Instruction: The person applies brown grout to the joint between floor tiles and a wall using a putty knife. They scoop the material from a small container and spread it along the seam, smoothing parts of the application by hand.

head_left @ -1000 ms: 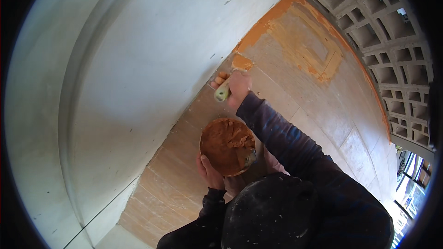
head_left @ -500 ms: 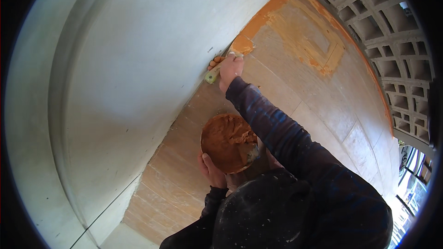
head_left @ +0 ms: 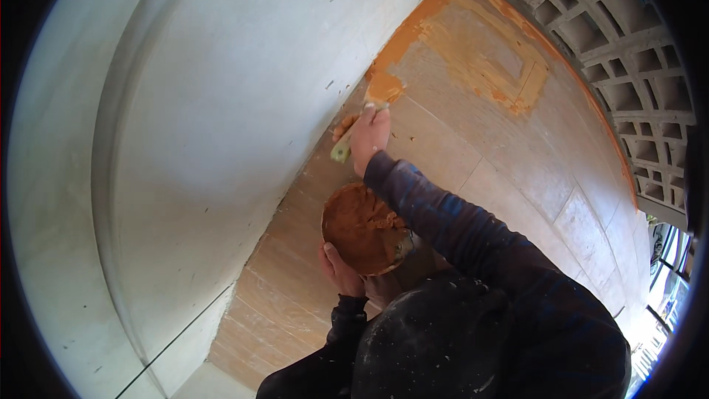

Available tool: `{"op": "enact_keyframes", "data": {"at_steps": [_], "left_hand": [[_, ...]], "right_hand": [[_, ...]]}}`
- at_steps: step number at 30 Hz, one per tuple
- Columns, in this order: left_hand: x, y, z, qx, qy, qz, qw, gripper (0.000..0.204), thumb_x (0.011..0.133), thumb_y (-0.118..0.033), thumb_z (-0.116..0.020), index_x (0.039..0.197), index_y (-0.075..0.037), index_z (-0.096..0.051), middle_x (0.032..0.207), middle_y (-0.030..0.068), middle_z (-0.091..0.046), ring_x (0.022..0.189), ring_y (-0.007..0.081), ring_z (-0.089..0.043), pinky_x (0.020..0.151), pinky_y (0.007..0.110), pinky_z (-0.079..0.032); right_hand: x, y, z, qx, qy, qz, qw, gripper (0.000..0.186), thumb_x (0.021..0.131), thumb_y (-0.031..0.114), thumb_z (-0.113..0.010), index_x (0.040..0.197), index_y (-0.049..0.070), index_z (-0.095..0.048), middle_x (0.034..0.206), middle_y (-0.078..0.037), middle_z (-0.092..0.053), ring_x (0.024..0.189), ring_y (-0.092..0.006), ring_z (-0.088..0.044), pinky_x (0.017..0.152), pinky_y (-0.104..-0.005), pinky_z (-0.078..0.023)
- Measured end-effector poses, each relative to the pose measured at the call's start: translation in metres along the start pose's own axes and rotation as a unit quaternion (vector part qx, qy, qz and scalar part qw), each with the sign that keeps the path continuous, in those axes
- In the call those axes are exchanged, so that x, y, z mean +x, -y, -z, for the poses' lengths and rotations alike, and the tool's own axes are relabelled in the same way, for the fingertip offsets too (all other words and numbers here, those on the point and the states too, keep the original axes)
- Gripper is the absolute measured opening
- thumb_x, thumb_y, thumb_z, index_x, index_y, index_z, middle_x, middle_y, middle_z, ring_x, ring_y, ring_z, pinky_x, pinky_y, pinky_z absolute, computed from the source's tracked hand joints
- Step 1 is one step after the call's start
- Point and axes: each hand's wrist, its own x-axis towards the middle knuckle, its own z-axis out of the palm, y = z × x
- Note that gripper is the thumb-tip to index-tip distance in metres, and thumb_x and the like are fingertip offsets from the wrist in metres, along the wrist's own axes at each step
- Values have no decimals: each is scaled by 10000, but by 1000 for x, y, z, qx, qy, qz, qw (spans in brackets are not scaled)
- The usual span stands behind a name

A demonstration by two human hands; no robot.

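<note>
Gripped in my right hand (head_left: 369, 137) is a putty knife with a pale green handle (head_left: 340, 151); its blade is mostly hidden at the lower end of an orange paste patch (head_left: 385, 83) beside the white wall (head_left: 221, 81) on the wood-look tile floor (head_left: 450, 148). Below, my left hand (head_left: 340, 270) has its fingers wrapped round the left side of a round tub (head_left: 358, 229) of reddish-orange paste. Another tool, partly visible, rests in the tub's right side under my sleeve.
A pale block lattice (head_left: 624, 89) borders the floor at the right, with orange paste along its foot and a smeared paste rectangle nearby. A thin dark cable (head_left: 177, 336) crosses the lower left. My dark-clothed body fills the bottom middle. A bright opening shows at the lower right.
My right hand rose toward the wall, then came back down slightly with the knife. The orange paste by the wall now reads as a more joined band. My left hand stays on the tub.
</note>
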Motion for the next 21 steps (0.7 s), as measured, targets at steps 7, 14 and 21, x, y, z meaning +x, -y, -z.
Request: {"op": "enact_keyframes", "data": {"at_steps": [7, 14, 21], "left_hand": [[-4, 4, 0, -18, 3, -16, 1000, 427, 1098, -348, -389, 1349, -19, -494, 1287, 111, -584, 1158, 190, -561, 994, 340, -454], [-5, 10, 9, 12, -11, -14, 1000, 426, 1099, -350, -384, 1339, -18, -500, 1283, 110, -588, 1158, 189, -565, 988, 338, -459], [-2, 6, -1, -16, -5, -9, 1000, 430, 1096, -382, -385, 1285, -17, -509, 1236, 109, -597, 1126, 191, -575, 969, 340, -469]], "right_hand": [[43, 30, -15, -30, -53, 17, 998, 282, 1057, 288, -373, 1009, 13, -415, 786, -168, -620, 617, -271, -664, 449, -406, -516], [31, 12, -10, -93, -42, -101, 990, 375, 1027, 332, -463, 1141, -23, -503, 993, -178, -657, 857, -272, -715, 571, -420, -632], [21, -27, 11, -106, 1, -90, 990, 468, 1013, 322, -503, 1169, -113, -577, 1145, -266, -640, 760, -342, -727, 497, -404, -612]]}}
